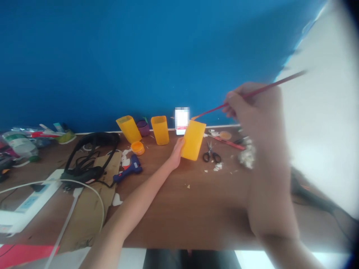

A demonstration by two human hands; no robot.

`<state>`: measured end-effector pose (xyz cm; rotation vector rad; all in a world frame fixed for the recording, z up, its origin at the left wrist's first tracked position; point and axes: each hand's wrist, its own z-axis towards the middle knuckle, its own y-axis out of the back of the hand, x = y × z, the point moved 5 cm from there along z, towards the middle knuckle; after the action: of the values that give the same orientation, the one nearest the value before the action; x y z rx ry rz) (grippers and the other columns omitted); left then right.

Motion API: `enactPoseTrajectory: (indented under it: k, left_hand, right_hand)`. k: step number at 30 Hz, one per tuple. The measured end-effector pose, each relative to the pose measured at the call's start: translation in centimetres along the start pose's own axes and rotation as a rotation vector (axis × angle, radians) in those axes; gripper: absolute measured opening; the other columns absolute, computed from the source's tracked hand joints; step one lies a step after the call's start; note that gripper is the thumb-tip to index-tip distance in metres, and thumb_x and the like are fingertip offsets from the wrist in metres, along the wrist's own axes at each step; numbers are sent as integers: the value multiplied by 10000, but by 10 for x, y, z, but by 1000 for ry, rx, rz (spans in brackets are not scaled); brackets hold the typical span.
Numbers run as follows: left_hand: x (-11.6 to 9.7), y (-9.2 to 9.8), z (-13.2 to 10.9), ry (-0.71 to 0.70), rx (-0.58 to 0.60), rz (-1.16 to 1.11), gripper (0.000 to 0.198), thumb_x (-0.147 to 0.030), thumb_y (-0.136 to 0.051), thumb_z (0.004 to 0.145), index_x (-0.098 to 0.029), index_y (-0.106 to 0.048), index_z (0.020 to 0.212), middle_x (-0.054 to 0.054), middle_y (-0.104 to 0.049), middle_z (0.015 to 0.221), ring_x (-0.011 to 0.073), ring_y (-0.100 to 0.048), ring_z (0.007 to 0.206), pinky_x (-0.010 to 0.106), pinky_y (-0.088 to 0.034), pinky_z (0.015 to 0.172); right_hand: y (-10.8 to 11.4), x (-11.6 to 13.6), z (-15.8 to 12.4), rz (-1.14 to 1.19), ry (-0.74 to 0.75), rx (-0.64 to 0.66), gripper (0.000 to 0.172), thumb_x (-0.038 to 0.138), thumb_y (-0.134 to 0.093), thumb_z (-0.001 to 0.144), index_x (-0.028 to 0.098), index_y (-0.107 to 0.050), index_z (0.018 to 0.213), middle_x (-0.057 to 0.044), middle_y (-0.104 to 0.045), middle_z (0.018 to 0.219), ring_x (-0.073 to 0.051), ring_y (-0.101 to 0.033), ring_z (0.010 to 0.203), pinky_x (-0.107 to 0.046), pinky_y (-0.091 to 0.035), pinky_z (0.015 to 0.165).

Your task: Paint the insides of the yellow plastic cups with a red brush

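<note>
Beyond a brown table (190, 213) rises a blue wall (140, 56). Near the middle, the left hand's (177, 152) fingers grip a tilted yellow cup (193, 141), while at two o'clock from it the right hand (249, 104) pinches a red paintbrush (211, 109), its tip just beside the cup's rim, contact unclear. From that cup, scissors (210, 150) lie at four o'clock, and two more yellow cups (160, 131) stand at nine.
</note>
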<state>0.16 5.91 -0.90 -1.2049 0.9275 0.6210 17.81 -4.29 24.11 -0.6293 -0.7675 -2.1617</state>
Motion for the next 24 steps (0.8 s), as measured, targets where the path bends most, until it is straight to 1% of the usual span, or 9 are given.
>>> enactPoseTrajectory:
  k: [3,6,8,11,13,15,20,22,24]
  left_hand:
    - [1,1,1,-5,-7,-12,419,-535,-684,829,-229,-625,1109,66,-687,1192,267,-616,1189,436,-454,1057]
    - [0,-1,1,-14,-4,-34,392,-521,-691,828,-229,-638,1084,61,-684,1203,261,-608,1207,435,-442,1080]
    - [0,-2,0,-8,-3,-40,389,-513,-701,821,-234,-646,1086,58,-682,1206,260,-607,1211,433,-439,1085]
    - [-1,-1,0,3,-11,-39,423,-524,-708,812,-230,-647,1110,67,-681,1210,272,-603,1217,437,-446,1071]
    - [-1,-1,0,5,-19,-34,449,-540,-702,811,-223,-644,1124,71,-680,1213,282,-593,1226,435,-450,1059]
    - [-1,0,1,-6,-28,-35,458,-551,-692,815,-220,-644,1128,69,-680,1213,282,-586,1232,424,-451,1051]
    - [-2,-2,2,-26,12,-62,434,-544,-640,863,-218,-640,1149,74,-659,1263,265,-575,1245,409,-455,1049]
    - [-1,-1,2,-24,9,-65,422,-538,-647,859,-217,-644,1133,77,-666,1247,269,-586,1230,420,-458,1049]
    - [-1,1,3,-21,-15,-70,414,-535,-667,843,-221,-650,1112,69,-679,1214,269,-598,1211,426,-455,1053]
  right_hand:
    - [-7,0,-4,81,-58,195,164,237,-606,852,192,-657,703,-36,-638,619,-145,-572,555,-291,-443,521]
    - [-19,-2,-7,58,-136,372,204,285,-602,864,195,-636,683,-28,-620,599,-149,-558,537,-291,-420,493]
    - [-21,-3,-5,13,-127,326,213,289,-581,873,197,-631,687,-32,-623,608,-161,-566,549,-307,-418,507]
    - [-11,1,-1,-76,-24,76,202,254,-560,873,200,-638,695,-44,-633,622,-178,-589,597,-345,-445,590]
    - [-2,5,-2,-80,17,-19,191,241,-563,870,201,-645,701,-43,-630,613,-173,-588,590,-343,-441,591]
    - [-1,7,-5,-12,-6,51,172,228,-581,858,198,-651,704,-33,-630,609,-154,-574,563,-316,-431,552]
    - [-22,3,-12,86,-131,459,218,313,-590,888,197,-644,711,-15,-626,618,-121,-535,519,-274,-403,485]
    - [-31,-2,-11,73,-142,489,237,309,-577,893,199,-626,689,-18,-627,621,-125,-541,522,-280,-411,496]
    - [-33,-7,-6,38,-128,381,226,275,-570,884,203,-620,676,-26,-629,620,-146,-566,546,-302,-440,533]
